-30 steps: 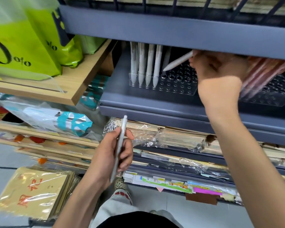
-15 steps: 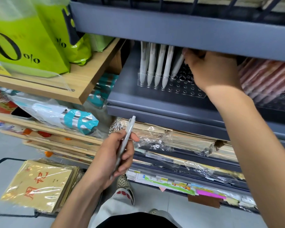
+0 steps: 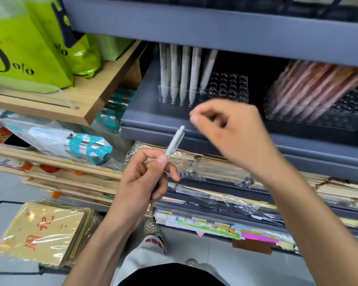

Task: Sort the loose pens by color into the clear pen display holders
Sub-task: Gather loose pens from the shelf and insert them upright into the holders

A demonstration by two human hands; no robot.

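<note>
Your left hand point(image 3: 145, 180) grips a pale pen point(image 3: 175, 142) low on its barrel. The thumb is pressed on top and the fingers are wrapped underneath, so the upper end juts up and away toward the grey shelf point(image 3: 153, 120). Holding it that way leaves the far end free, most likely so the other hand can take it. Your right hand point(image 3: 232, 129) hovers just above and to the right of that free end without touching it. Its wrist is bent down, its fingers are curled in, and the thumb and forefinger tips are drawn near each other. I see nothing between them, though the hand is blurred.

On the shelf, a clear holder point(image 3: 225, 87) has a row of pale pens point(image 3: 183, 73) standing tip-down along its left side, the last one leaning. The holes to their right are bare. The pen in your hand looks the same colour, so I judge it belongs there. Well apart to the right, pink pens point(image 3: 310, 85) slant together in a second holder point(image 3: 339, 118), keeping the colours separate.
</note>
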